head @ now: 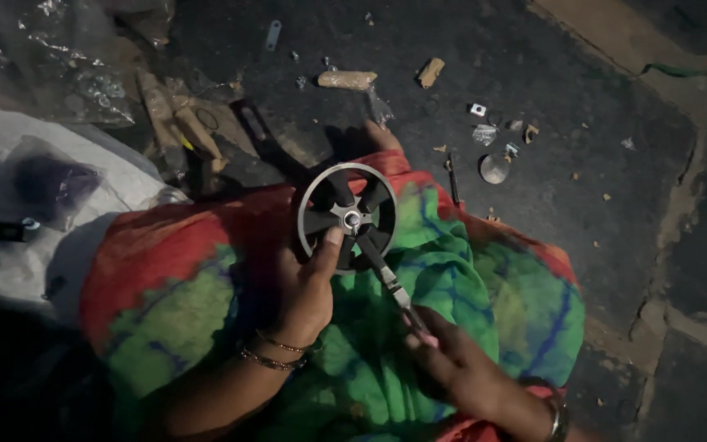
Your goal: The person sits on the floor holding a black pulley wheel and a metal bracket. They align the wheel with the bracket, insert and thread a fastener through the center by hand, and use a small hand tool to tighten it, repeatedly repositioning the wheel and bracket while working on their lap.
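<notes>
My left hand (308, 286) holds a round grey spoked wheel (345, 214) upright over my lap, thumb pressed on a spoke near the shiny metal hub. My right hand (452, 360) grips the handle of a thin metal tool (386, 274) whose tip reaches up to the hub of the wheel. Both wrists wear bangles. A red, green and blue cloth (452, 286) covers my knees beneath the wheel.
On the dark stone floor lie two wooden pieces (345, 79), small metal parts and a round disc (494, 168), a thin rod (452, 176), wooden handled tools (182, 123), crumpled clear plastic (67, 57) and a white sack (10, 188) at left.
</notes>
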